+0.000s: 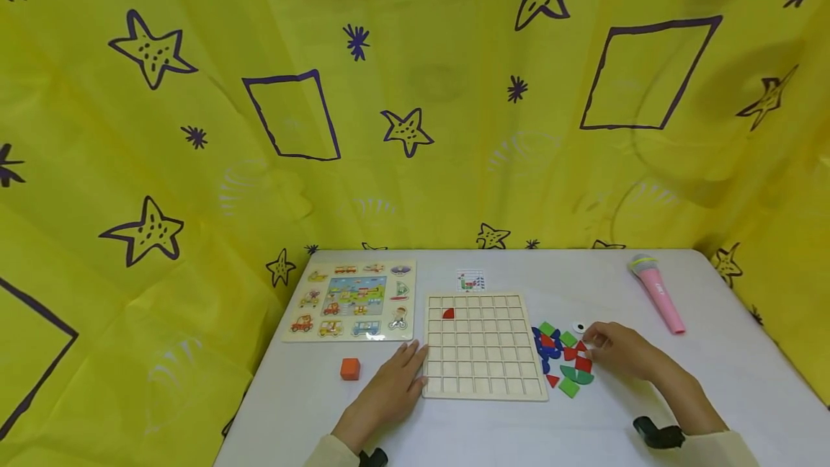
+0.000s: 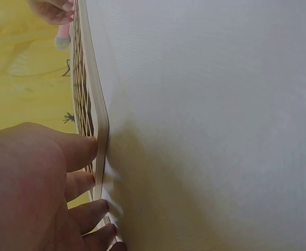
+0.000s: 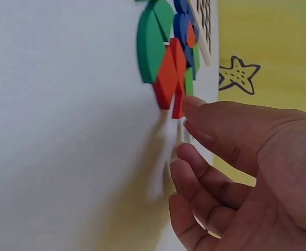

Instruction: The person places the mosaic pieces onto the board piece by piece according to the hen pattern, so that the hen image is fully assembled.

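A pale wooden grid board point(image 1: 483, 347) lies on the table, with one red quarter-circle piece point(image 1: 449, 313) in an upper-left cell. My left hand point(image 1: 397, 380) rests at the board's left edge, fingers extended; in the left wrist view its fingertips point(image 2: 87, 151) touch the rim. To the right of the board is a loose cluster of red, green and blue shape pieces. My right hand point(image 1: 622, 352) is over the cluster's right side, fingers loosely bent. Its thumb and index finger are right at a red piece point(image 3: 178, 106), beside a red square point(image 1: 583, 365) and a green half-circle piece point(image 3: 152, 47).
A picture puzzle board point(image 1: 350, 301) lies at the left, and an orange cube point(image 1: 350, 369) in front of it. Behind the grid is a small pattern card point(image 1: 470, 280). A pink microphone point(image 1: 658, 295) lies at the right. A white disc with a black dot point(image 1: 579, 327) is near my right fingertips.
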Demonstrator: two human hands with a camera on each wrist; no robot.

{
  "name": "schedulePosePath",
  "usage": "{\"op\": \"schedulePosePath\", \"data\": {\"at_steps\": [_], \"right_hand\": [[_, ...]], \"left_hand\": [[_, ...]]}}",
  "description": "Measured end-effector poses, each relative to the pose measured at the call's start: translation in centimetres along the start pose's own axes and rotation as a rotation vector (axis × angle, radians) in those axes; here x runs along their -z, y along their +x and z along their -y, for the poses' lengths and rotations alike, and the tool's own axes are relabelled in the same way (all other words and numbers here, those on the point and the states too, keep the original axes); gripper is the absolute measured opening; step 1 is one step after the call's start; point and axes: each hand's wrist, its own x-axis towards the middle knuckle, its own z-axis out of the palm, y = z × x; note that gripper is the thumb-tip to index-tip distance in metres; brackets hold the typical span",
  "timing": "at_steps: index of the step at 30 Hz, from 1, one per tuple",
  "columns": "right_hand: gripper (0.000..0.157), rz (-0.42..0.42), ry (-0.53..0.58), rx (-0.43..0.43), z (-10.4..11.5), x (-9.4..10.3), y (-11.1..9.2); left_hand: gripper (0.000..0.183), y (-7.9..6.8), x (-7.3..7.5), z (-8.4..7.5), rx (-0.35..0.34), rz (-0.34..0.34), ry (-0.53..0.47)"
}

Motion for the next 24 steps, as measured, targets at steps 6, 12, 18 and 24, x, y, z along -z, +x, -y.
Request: {"op": "schedulePosePath", "data": {"at_steps": [6,12,18,24], "right_hand": [[0.016,-0.019,0.023,-0.015,-0.1,-1.0,0.3],[0.015,-0.049,0.009,-0.015,-0.3,-1.5,0.4],[0.025,-0.092,0.006,-0.002,-0.4,-2.0,0.4],[0.019,-0.126,-0.003,0.011,-0.2,-2.2,0.2]], "left_hand": [[0.059,0.0,0.0,0.0,0.003,0.001,-0.002],[0.059,0.1,0.0,-0.1,-0.001,0.000,-0.005],[0.059,0.1,-0.1,-0.1,-0.001,0.002,-0.007],[0.058,0.1,-0.1,-0.1,-0.001,-0.002,-0.006]]}}
